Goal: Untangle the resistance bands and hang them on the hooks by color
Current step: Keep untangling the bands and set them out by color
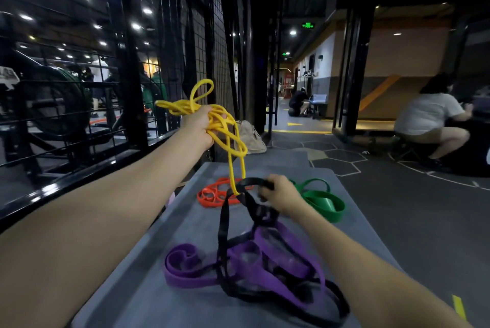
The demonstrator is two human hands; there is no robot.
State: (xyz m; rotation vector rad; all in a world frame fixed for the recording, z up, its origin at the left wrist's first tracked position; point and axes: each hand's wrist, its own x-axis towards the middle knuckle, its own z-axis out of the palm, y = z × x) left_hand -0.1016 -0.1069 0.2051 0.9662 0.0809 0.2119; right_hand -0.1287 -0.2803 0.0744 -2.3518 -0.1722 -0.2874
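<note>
Worktop carries purple bands tangled with black bands at 6 o'clock, green band at 3, orange band centre. Left hand grips yellow bands (raised, 12 o'clock); right hand grips the black.

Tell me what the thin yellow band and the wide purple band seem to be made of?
Thin yellow looped band, bunched in the left hand: looks like matte rubber or latex; it droops in soft, limp loops without creasing. Wide flat purple band, lying on the grey mat: probably the same rubbery stuff, thicker, with a smooth, slightly shiny face; it stands on its edge in rounded curls. Neither can be told for certain by sight.
</note>
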